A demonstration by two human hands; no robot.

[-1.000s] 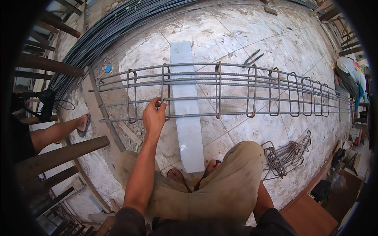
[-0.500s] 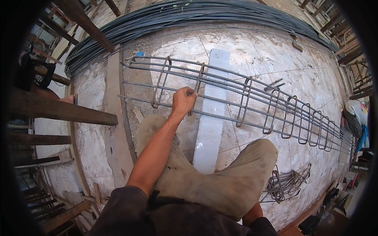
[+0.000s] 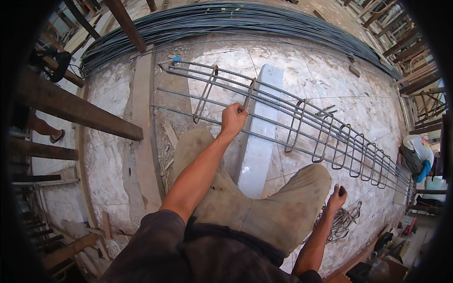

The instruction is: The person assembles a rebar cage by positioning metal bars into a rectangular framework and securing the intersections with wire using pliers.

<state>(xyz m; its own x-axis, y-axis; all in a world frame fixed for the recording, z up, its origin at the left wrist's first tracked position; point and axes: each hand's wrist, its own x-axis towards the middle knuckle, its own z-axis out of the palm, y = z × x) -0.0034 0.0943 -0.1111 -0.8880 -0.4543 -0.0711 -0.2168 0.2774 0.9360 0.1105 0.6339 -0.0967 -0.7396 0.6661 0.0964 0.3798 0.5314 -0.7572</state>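
A long cage of steel reinforcing bars point(image 3: 271, 139) stretches before me from the left to the far right, with several rectangular stirrups around its bars. My left hand point(image 3: 234, 118) pinches one stirrup point(image 3: 250, 92) near the cage's left end. Under this part of the cage lies a pale grey block point(image 3: 257, 158). Beyond my right knee, my right hand point(image 3: 336, 200) is raised with its fingers curled together. Something dark shows at its fingertips, too small to name. Just below that hand, loose stirrups point(image 3: 348, 220) lie in a heap on the floor.
A thick bundle of long bars point(image 3: 226, 19) curves across the back. Wooden posts point(image 3: 89, 111) slant in from the left, beside a floor plank point(image 3: 144, 122). Another person point(image 3: 417, 153) bends near the cage's far end. A sandaled foot point(image 3: 57, 136) shows at left.
My right hand has come up into view from behind my right knee. My left hand stays on the same stirrup. The view has shifted slightly, and a foot appears at left.
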